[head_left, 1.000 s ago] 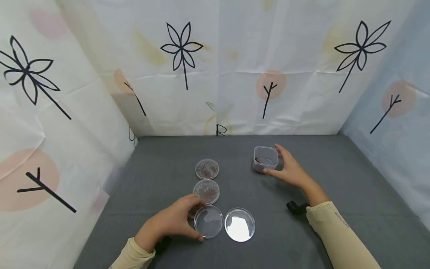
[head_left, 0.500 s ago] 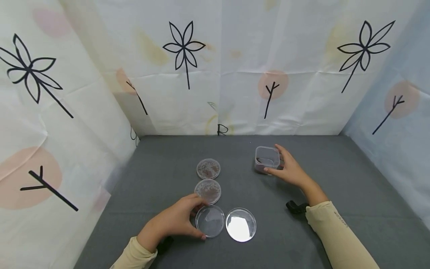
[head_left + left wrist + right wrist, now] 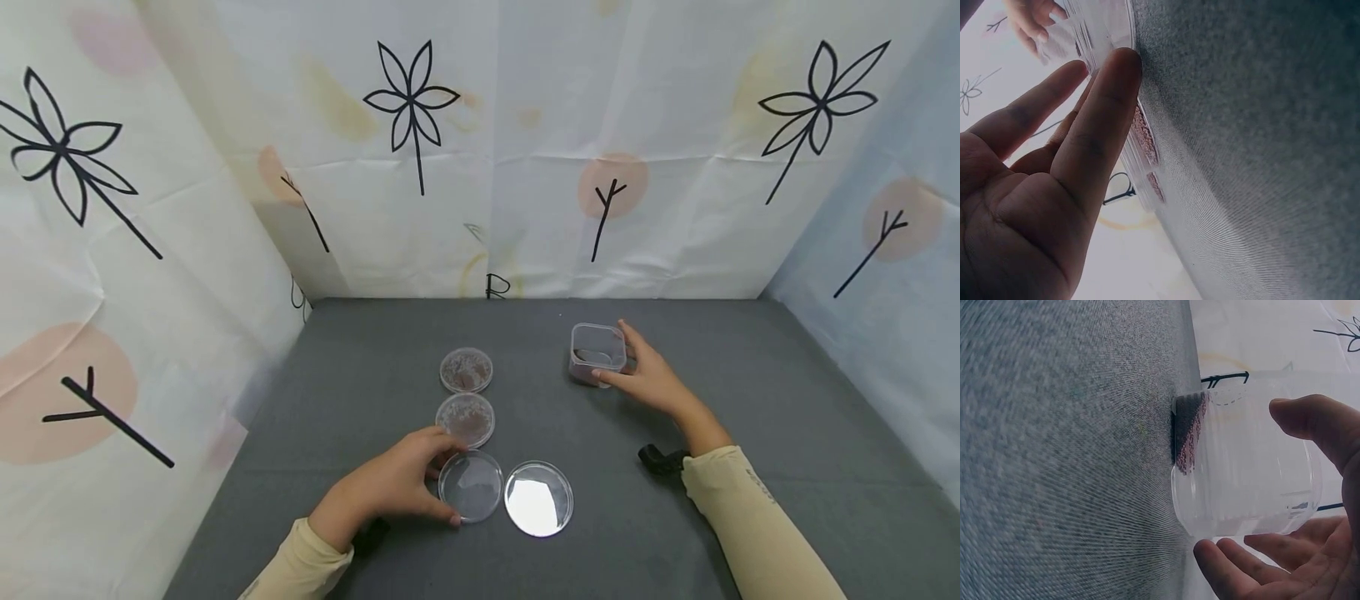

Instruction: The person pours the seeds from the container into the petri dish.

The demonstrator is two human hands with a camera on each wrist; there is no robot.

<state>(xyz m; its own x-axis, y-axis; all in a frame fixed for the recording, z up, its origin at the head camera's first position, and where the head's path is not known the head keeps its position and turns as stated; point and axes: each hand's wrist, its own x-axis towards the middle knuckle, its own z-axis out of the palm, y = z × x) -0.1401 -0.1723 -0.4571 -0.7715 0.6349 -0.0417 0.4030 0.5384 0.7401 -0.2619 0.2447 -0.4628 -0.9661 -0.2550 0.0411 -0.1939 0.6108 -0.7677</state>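
Observation:
My left hand (image 3: 401, 479) holds a clear round petri dish (image 3: 472, 487), thumb at its near edge and fingers at its far edge. In the left wrist view, the thumb and fingers reach the rim. With my right hand (image 3: 652, 375) I grip a clear, square-sided plastic tub (image 3: 596, 337), thumb on one side and fingers on the other. Reddish-brown grains (image 3: 1190, 440) lie heaped toward one side of the tub's bottom. Right of the held dish lies a second clear round dish (image 3: 538, 498), reflecting bright light.
Two petri dishes with reddish-brown grains stand in a column beyond the left hand: a nearer dish (image 3: 467, 419) and a farther dish (image 3: 467, 370). Grey cloth (image 3: 375, 358) covers the table. Printed fabric walls (image 3: 525, 225) rise at the back and both sides.

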